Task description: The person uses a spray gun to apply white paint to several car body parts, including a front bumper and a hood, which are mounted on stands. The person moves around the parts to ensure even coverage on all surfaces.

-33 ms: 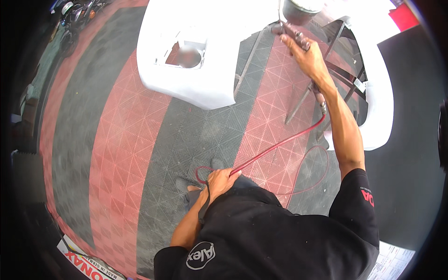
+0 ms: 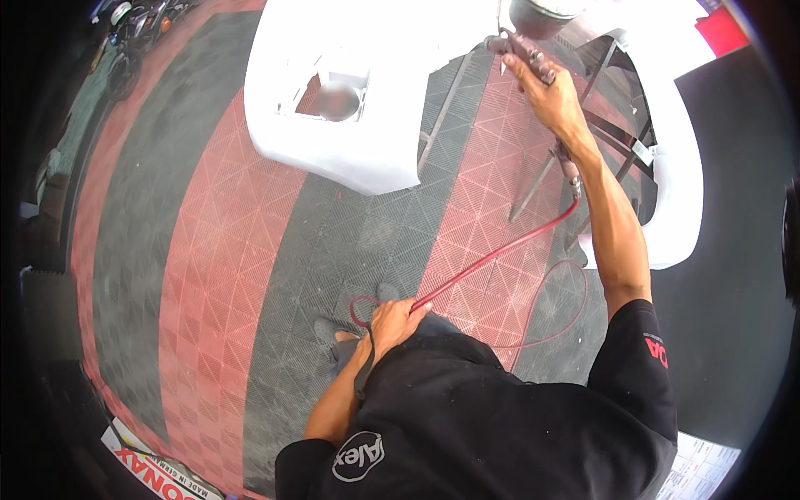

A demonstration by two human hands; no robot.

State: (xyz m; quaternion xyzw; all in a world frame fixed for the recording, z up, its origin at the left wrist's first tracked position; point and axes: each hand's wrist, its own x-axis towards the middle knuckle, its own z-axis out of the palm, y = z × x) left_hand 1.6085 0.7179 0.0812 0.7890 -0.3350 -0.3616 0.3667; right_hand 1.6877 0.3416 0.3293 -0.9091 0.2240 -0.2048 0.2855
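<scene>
My right hand (image 2: 553, 102) is wrapped round a spray gun (image 2: 527, 55) at the upper right, its dark cup (image 2: 537, 20) on top. A red air hose (image 2: 493, 257) runs from the fitting below the gun's handle down to my waist. There my left hand (image 2: 392, 325) is closed round the hose. A large white car bumper (image 2: 337, 158) lies across the far side, with a rectangular opening in its left part. The gun is beside the bumper's inner edge; the gap between them is hard to judge. Glare washes out the top of the bumper.
A dark metal stand (image 2: 612, 129) shows beneath the bumper's right part. The hose's loose loop (image 2: 557, 302) lies on the red and grey tiled floor (image 2: 212, 200) to my right. A motorcycle (image 2: 133, 42) stands at the far left, and a printed banner (image 2: 154, 471) lies at the lower left.
My right hand and the spray gun have shifted very slightly to the right. My left hand stays on the hose.
</scene>
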